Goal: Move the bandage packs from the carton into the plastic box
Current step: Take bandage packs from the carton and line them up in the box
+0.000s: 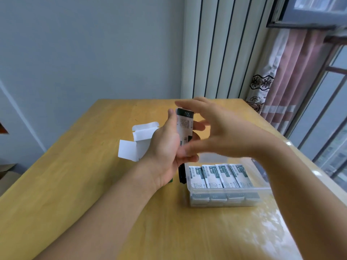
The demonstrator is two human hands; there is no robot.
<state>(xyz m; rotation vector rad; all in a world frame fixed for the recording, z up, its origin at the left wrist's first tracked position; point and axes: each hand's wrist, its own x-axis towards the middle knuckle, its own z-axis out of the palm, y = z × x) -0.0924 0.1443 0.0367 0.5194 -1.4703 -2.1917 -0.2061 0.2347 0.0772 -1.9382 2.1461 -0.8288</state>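
Left hand (165, 147): thumb and curled fingers grasp an upright stack of white-and-green paper bandage packs (185, 126), raised above the middle of the light wooden tabletop (84, 184). Right hand (216, 128): fingers spread and loose, holding nothing, just beside the stack; blurred. Opened white cardboard carton (139, 142): flaps splayed, behind the left hand, toward the tabletop's far edge. Clear rectangular plastic box (225, 190): near the right edge, below the right forearm, holding a row of matching bandage packs (219, 176) side by side.

Wood table (93, 184), pink curtain (293, 81) by window (334, 119), grey wall (84, 44).
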